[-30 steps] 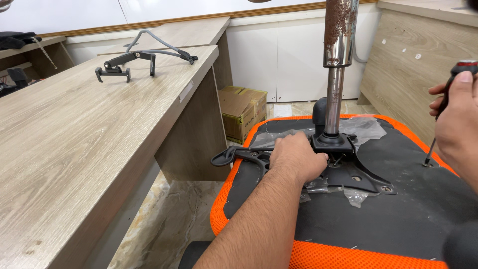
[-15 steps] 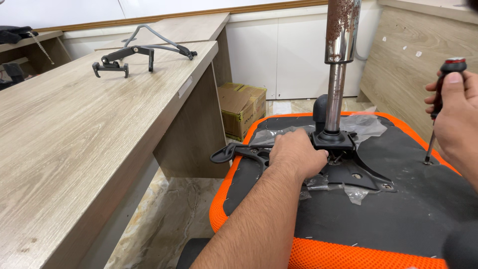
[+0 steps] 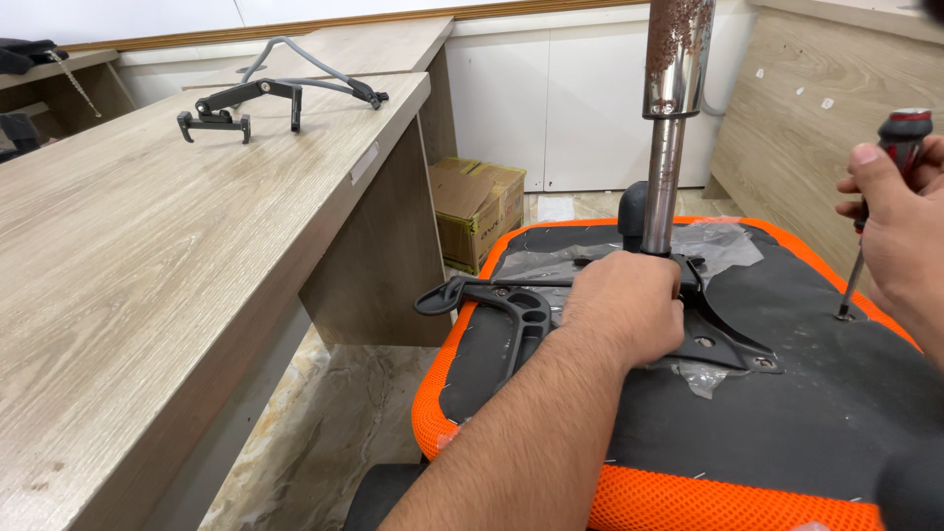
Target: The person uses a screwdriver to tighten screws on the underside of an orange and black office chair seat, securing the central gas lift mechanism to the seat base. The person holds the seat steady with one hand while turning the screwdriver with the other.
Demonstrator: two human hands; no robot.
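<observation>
While the left hand (image 3: 629,310) presses flat, grasping nothing, on the black metal chair mechanism (image 3: 610,310) atop the upturned orange-edged seat (image 3: 787,433), the right hand (image 3: 900,231) clenches a red-and-black-handled screwdriver (image 3: 880,211), shaft near upright, tip touching the seat's right side.

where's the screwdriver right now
In the head view, far right: the screwdriver is in the right hand, tip on the upturned seat's black underside.
</observation>
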